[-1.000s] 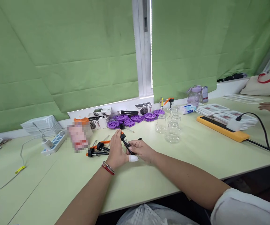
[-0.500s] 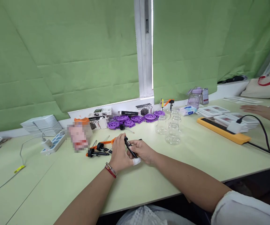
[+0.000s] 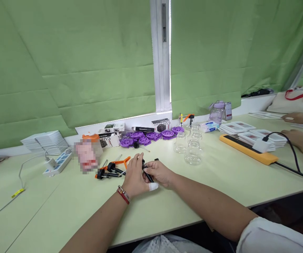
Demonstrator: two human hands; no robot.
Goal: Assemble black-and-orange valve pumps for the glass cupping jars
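Over the table's front part, my left hand (image 3: 134,178) and my right hand (image 3: 161,173) meet around a slim black rod-shaped part (image 3: 148,175), tilted between them. My left fingers curve around its far side, and a white wrap covers the left thumb. The right thumb and fingers pinch it from the other side; its ends are partly hidden. Just left of my left hand lie black round-capped parts with stems (image 3: 111,167) and an orange piece (image 3: 126,162). A small black object (image 3: 156,160) shows behind my right hand.
Several clear glass vessels (image 3: 192,156) stand right of my hands. Purple disc-shaped parts (image 3: 152,136) lie behind, beside boxes (image 3: 112,140). A white power strip (image 3: 59,164) is left, a yellow one (image 3: 246,149) right. Another person's hand (image 3: 296,139) is near stacked white cards (image 3: 279,137).
The black part has shifted slightly down between my hands, and my grip stays about the same. The other person's hands at the right have moved. The view has shifted slightly.
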